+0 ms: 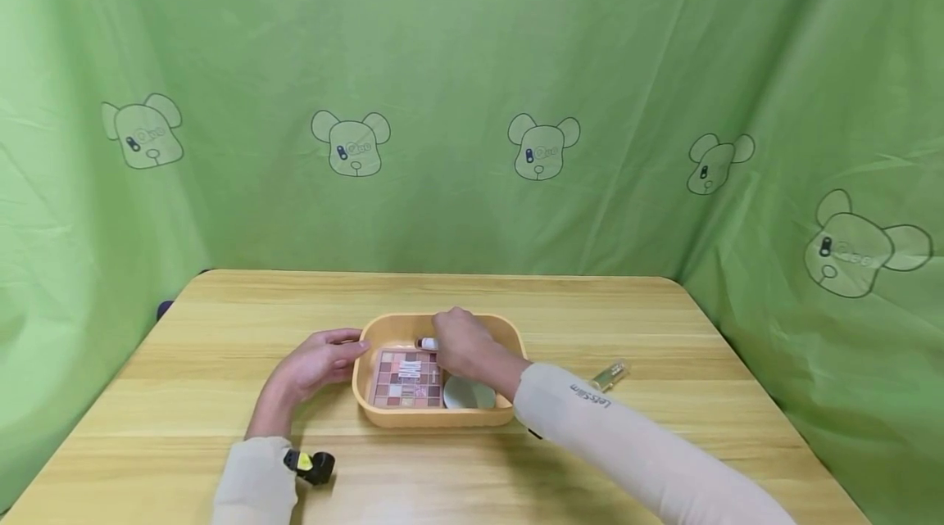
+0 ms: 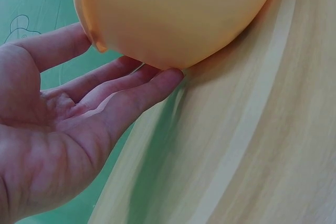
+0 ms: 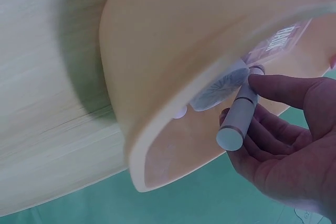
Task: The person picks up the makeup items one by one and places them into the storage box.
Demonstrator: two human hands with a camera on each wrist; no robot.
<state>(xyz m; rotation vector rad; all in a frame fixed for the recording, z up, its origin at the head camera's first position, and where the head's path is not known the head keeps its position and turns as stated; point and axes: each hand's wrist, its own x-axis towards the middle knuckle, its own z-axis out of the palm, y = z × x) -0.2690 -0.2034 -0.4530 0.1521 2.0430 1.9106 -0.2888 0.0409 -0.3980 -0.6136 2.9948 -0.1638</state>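
My right hand [image 1: 468, 345] reaches into a yellow plastic basin [image 1: 435, 418] and pinches a slim white lipstick tube [image 3: 236, 116] between thumb and fingers. Thin brownish bands ring the tube. Beneath it lie a pink eyeshadow palette [image 1: 406, 390] with many small squares and a round pale compact [image 1: 470, 394], to the palette's right. A small pinkish-white round end [image 3: 180, 112] peeks out beside the compact, mostly hidden by the basin wall. My left hand [image 1: 320, 365] touches the basin's left side, its fairly straight fingers against the rim and the underside [image 2: 157, 69].
A slender clear tube with yellowish contents [image 1: 609, 376] lies on the wooden table [image 1: 649, 443], right of the basin and beside my right sleeve. Green cloth [image 1: 442, 33] with bear-head drawings hangs behind the table and at its sides.
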